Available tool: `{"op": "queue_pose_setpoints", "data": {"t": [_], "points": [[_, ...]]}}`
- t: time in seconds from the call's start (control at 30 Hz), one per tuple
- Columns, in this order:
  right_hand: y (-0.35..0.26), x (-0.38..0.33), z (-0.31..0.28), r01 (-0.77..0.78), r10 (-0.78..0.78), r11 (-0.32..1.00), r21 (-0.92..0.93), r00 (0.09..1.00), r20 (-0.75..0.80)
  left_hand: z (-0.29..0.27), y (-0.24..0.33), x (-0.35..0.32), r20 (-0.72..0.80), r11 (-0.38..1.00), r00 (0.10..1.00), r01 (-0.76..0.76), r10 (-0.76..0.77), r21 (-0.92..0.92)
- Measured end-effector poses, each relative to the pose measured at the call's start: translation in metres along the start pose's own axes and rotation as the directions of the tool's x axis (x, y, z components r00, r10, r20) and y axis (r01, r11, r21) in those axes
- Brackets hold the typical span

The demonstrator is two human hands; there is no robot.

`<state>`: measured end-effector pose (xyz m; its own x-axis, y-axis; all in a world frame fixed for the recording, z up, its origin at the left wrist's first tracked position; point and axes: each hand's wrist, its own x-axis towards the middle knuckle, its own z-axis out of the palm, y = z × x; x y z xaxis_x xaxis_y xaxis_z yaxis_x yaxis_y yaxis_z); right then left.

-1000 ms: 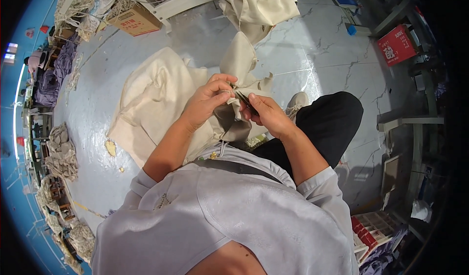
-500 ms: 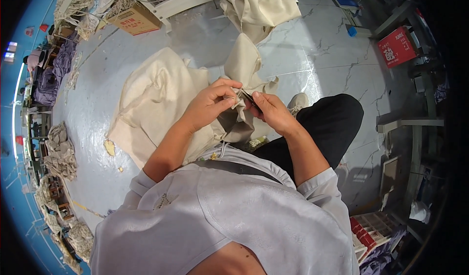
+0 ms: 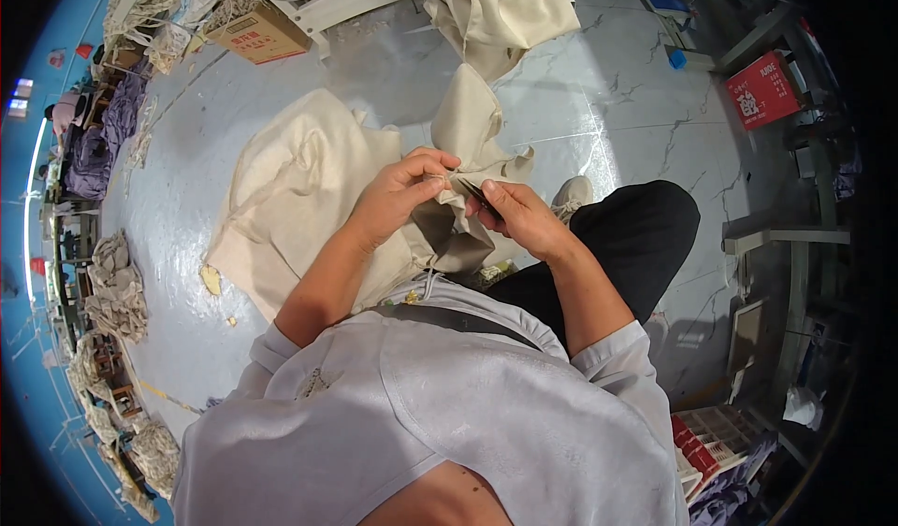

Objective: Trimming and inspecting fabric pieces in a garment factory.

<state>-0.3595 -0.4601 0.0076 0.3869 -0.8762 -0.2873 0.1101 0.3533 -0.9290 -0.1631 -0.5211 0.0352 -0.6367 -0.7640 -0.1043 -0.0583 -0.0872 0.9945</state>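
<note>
A large piece of cream cloth [image 3: 309, 185] spreads from my lap over the left side, with one fold standing up beyond my hands. My left hand [image 3: 409, 187] is closed, pinching an edge of this cloth between thumb and fingers. Close beside it, my right hand [image 3: 524, 216] is wrapped round small dark thread snips [image 3: 480, 194]. Their narrow tip points up and left at the gathered cloth next to my left fingertips. Whether the blades touch a thread is too small to make out.
More cream cloth [image 3: 500, 16] hangs from a pale table frame [image 3: 374, 2] ahead. A cardboard box [image 3: 259, 37] sits at far left, a red box [image 3: 762, 91] at far right. Cloth heaps [image 3: 117, 288] line the left side. A plastic crate [image 3: 716, 437] stands at lower right.
The snips' tip has drawn slightly away from my left fingers and shows more clearly. Both hands have shifted only a little, and the cloth lies nearly as before.
</note>
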Motion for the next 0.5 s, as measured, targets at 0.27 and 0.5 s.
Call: {"op": "queue_pose_setpoints", "data": {"t": [0.27,0.5], "points": [[0.0018,0.0028,0.0019,0.002,-0.001,1.0,0.01,0.999,-0.039,0.0024,-0.0012,0.0001,0.069,0.999,0.998,-0.006,0.003,0.045],[-0.0019,0.0033,-0.0014,0.053,-0.055,0.998,-0.031,0.996,-0.063,0.0026,-0.0077,0.0012,0.106,0.996,0.994,-0.003,-0.007,0.088]]}}
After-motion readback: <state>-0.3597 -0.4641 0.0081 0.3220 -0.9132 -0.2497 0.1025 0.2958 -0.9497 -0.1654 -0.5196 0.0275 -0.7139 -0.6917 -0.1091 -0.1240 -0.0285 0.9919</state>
